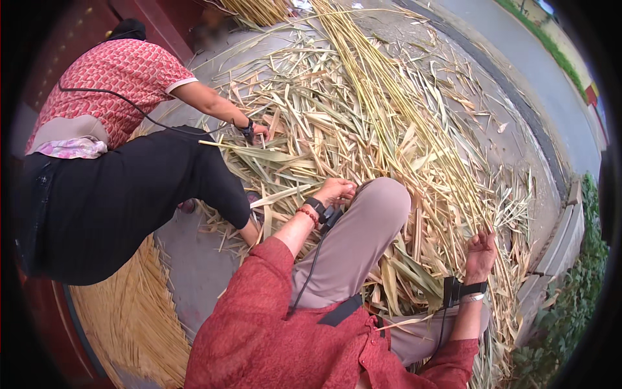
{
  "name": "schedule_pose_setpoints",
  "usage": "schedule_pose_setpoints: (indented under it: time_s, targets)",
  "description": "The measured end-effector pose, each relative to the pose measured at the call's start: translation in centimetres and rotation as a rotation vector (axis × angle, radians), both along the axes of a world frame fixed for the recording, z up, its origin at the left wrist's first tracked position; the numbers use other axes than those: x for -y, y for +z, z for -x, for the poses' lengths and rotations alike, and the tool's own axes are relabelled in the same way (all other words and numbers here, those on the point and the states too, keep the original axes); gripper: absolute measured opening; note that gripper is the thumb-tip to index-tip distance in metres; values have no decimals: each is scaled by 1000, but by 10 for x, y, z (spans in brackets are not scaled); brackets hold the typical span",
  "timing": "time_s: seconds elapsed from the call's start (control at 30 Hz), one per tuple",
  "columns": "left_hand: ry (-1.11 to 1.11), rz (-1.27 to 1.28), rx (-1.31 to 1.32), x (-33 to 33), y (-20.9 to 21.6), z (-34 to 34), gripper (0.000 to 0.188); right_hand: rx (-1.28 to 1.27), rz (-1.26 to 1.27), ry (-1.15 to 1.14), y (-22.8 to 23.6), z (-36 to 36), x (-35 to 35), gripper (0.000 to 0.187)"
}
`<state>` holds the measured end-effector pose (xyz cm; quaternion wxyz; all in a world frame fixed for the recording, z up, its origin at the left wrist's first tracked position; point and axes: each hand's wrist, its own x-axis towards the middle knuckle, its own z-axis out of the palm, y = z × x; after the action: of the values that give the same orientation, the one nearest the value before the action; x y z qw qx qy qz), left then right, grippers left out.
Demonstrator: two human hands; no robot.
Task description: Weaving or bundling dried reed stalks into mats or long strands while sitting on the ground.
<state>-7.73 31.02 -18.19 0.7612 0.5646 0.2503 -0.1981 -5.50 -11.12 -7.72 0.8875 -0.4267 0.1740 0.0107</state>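
Observation:
My left hand [336, 190] is closed, its fingers curled together beside my raised knee, over the pile of dry leaves and stripped husks [304, 123]. What it holds, if anything, is hidden. To the right, my right hand [481, 254] has its fingers bent into a pinch at the near ends of the long yellow-green reed stalks [389, 107]. Whether it grips one of them is too small to make out. The stalks lie in a loose bundle on top of the leaves, running from the far edge down towards my right hand.
At the left a co-worker in a red patterned shirt [116, 81] bends over, one hand [260, 132] in the leaves. Peeled tan stalks [133, 311] lie at lower left, and another bundle [256, 10] at the far edge. A stone kerb [560, 240] and green plants [570, 311] border the right.

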Motion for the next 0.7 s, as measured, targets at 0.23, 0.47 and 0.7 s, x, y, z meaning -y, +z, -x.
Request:
schedule_pose_setpoints:
  time_s: [0.23,0.47,0.7]
  targets:
    - [-131,-74,261,10,77,-29,25,-125,87,-20,2,1,-10,35]
    - [-247,-213,440,21,137,-40,18,-99,116,121,5,7,-15,34]
    - [-342,-144,681,52,211,-38,17,-207,111,78,5,9,-20,27]
